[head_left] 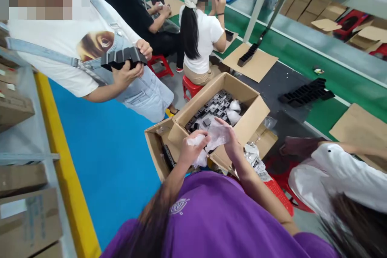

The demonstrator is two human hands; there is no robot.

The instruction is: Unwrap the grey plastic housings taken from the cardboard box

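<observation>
A crumpled, translucent plastic bag (218,134) stretches between my two hands above an open cardboard box (252,119). My left hand (192,149) is closed on one side of the plastic, its fingers curled in. On the other side, my right hand (232,142) grips the film near its thumb, with the fingers fairly straight. Small black blocks with holes (216,105) lie in rows inside the box. Several white wrapped bundles (234,113) rest at the box's right end. Whether anything is inside the bag I cannot tell.
Another carton (155,139) stands at the left, holding a dark strip. Black divided trays (306,92) and a cardboard sheet (252,61) lie on the bench. At left a person holds black parts (123,57). Other people sit nearby, one close on my right (341,173).
</observation>
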